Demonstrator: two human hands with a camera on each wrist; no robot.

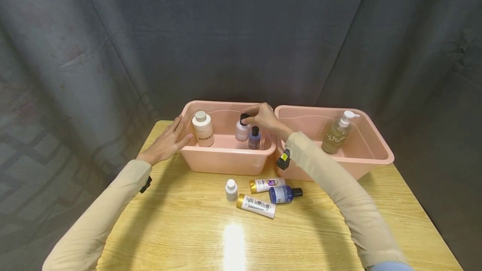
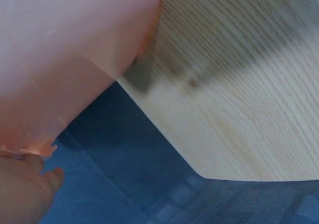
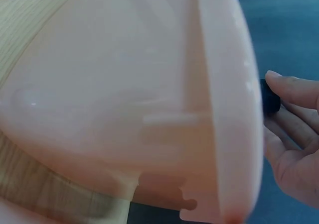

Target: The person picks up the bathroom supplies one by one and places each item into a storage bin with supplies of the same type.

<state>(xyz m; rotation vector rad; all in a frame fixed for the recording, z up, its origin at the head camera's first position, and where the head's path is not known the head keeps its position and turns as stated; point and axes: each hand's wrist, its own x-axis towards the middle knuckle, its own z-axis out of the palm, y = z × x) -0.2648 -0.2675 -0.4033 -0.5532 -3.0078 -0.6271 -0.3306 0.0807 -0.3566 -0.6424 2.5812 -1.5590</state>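
In the head view my right hand [image 1: 263,117] reaches into the left pink bin [image 1: 222,161]. Its thumb and fingers pinch the black cap of a pale, see-through bottle [image 1: 242,132], which is upright inside. The right wrist view shows that black cap [image 3: 270,97] between the fingers, with the bin's wall covering the rest. Close beside it stands a small dark blue bottle [image 1: 254,139] with a black cap. A large white bottle [image 1: 203,130] marked MURRA stands at the bin's left end. Fingers straight, my left hand [image 1: 165,143] rests against the bin's left rim.
A second pink bin [image 1: 376,161] to the right holds a pump bottle [image 1: 335,137]. In front lie two white tubes [image 1: 268,184] with gold caps and a blue bottle [image 1: 280,194] on its side. A small white bottle [image 1: 231,191] stands there. Grey curtain hangs behind the table.
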